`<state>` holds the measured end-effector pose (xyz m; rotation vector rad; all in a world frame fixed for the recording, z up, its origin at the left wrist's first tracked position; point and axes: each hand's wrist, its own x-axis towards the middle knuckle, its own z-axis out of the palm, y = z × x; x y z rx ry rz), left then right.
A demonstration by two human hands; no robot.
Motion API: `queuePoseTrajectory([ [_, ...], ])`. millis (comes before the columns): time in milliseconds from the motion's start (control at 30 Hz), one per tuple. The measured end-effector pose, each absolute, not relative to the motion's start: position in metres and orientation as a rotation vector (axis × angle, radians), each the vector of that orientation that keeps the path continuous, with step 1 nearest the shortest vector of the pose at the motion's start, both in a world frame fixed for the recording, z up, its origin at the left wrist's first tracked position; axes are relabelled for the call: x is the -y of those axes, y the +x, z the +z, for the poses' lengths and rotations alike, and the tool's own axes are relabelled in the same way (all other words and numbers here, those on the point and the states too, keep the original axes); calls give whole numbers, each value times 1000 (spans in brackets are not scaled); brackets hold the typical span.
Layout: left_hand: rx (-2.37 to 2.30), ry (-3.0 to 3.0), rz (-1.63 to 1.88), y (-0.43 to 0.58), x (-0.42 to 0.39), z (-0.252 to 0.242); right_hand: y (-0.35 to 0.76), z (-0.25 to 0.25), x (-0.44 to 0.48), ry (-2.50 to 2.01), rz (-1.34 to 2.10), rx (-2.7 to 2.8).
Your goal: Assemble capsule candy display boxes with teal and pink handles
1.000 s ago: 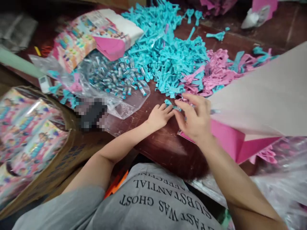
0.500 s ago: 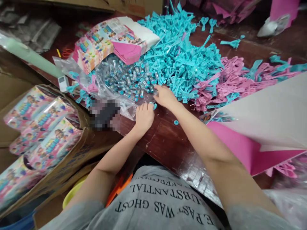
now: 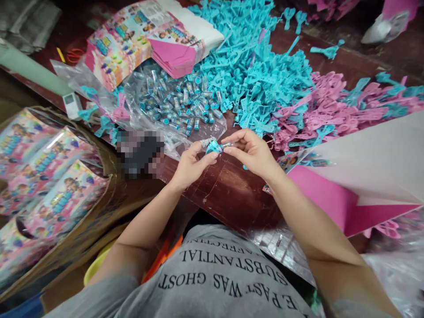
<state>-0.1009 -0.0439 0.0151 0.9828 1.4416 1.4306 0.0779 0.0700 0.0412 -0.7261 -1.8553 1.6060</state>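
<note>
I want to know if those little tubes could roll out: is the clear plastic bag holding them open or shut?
Open. The clear plastic bag lies flat with its mouth spread toward the hands, and the little tubes lie loose inside.

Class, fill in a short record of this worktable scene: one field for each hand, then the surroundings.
Left hand: left hand pinches a small blue plastic piece
Right hand: right hand grips the same piece from the other side
Behind hands: clear bag of small tubes
Piles: blue plastic parts, pink plastic parts
Right: pink folded card
Left: printed boxes
</note>
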Motion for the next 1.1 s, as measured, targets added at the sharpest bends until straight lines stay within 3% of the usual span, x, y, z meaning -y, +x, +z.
queuePoseTrajectory([
  [133, -1420, 948, 1345, -110, 49, 22, 82, 51, -65, -720, 1500, 1934],
  [367, -1471, 1449, 1252, -121, 53, 37, 92, 73, -65, -559, 1149, 2396],
  [500, -1664, 1741, 1321, -115, 57, 32, 85, 73, -58, -774, 994, 2444],
  [667, -1850, 2057, 1318, -122, 72, 20, 71, 61, -52, -1046, 1215, 2454],
  [833, -2008, 1557, 1376, -149, 99, 19, 42, 50, -67, -680, 1375, 2418],
  [1000, -1668, 512, 1560, -154, 110, 24, -43, 37, -87, -840, 923, 2632],
  [1100, -1515, 327, 1537, -145, 110, 26, -86, 30, -88, -808, 850, 2849],
])
